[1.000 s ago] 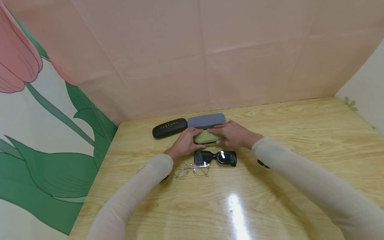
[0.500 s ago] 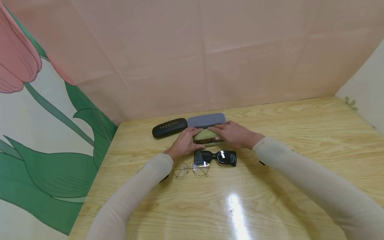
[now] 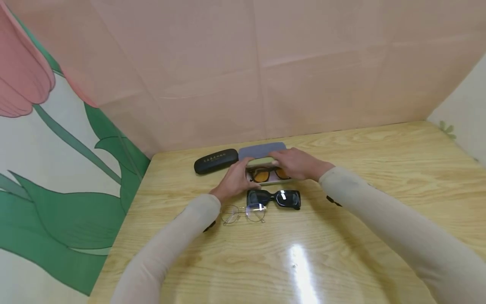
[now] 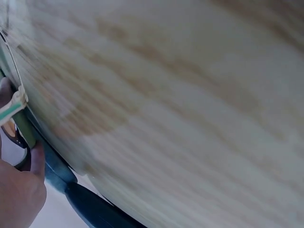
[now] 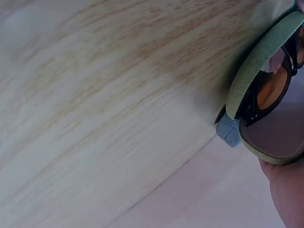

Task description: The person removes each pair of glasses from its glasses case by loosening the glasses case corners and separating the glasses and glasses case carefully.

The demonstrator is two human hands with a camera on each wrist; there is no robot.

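A green glasses case [image 3: 262, 161] stands with its lid raised. Inside lie dark-framed sunglasses [image 3: 261, 175] with orange lenses; the right wrist view shows the sunglasses [image 5: 273, 90] between the case's two halves. My left hand [image 3: 236, 177] grips the left end, thumb low at the front and fingers up at the lid. At the right end, my right hand [image 3: 298, 163] holds the lid, its fingers along the upper edge. Just in front lie black sunglasses [image 3: 272, 198] and, nearer still, thin-rimmed round eyeglasses [image 3: 255, 213].
Behind the green case sits a blue-grey glasses case [image 3: 262, 150], with a black glasses case [image 3: 215, 161] bearing gold lettering to its left. All rest on a wood-grain table [image 3: 364, 253]. A pink sheet [image 3: 243, 76] hangs along the back edge.
The green case's lid has swung up and back, from nearly closed to open, exposing the orange-lensed sunglasses. My right hand has risen slightly with the lid; my left stays at the left end.
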